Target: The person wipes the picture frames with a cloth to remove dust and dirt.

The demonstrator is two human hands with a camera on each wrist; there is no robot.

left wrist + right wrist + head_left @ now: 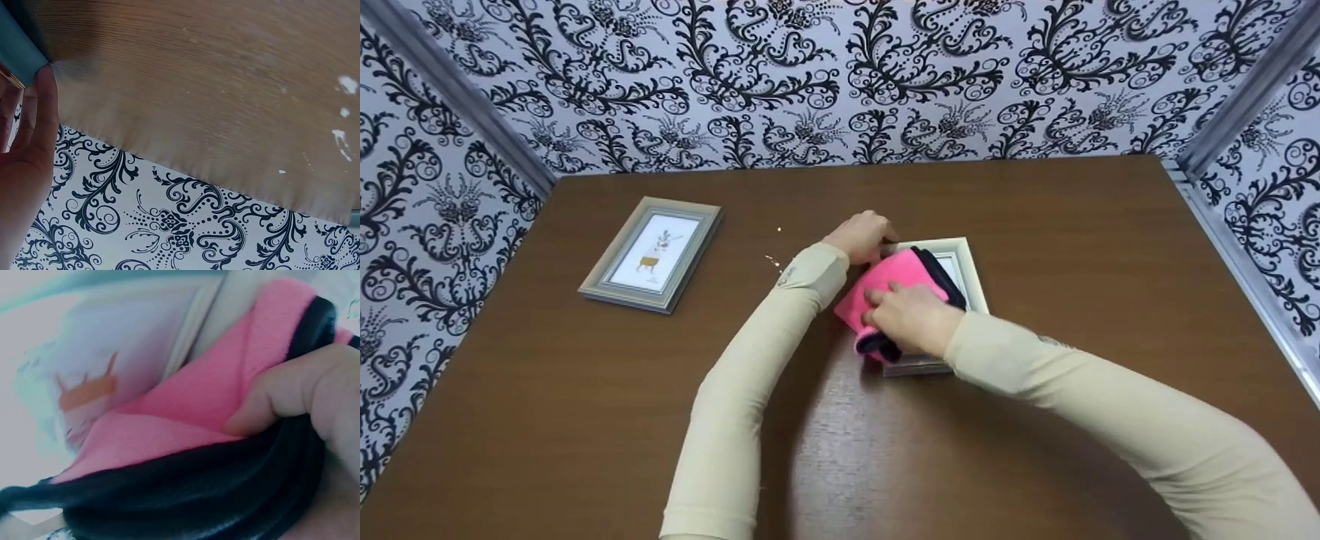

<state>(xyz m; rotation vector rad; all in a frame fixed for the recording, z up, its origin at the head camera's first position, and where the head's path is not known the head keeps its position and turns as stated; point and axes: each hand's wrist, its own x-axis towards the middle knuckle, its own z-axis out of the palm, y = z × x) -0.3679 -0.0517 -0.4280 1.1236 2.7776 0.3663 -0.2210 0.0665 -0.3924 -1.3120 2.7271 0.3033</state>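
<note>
A pale picture frame (976, 279) lies on the table in front of me, partly hidden by a folded pink and black cloth (894, 276). My right hand (913, 318) holds the cloth against the frame. In the right wrist view, the thumb (281, 396) presses into the pink folds of the cloth, and the framed picture (87, 394) shows beside it. My left hand (861, 235) grips the frame at its far left corner. The left wrist view has those fingers (46, 104) curled at the frame's bluish-looking edge (21, 50).
Another picture frame (605, 281), with a small animal drawing, lies at the left of the brown wooden table (1072, 225). Small pale marks (773, 262) dot the tabletop between the frames. Patterned walls (780, 82) enclose the back and both sides.
</note>
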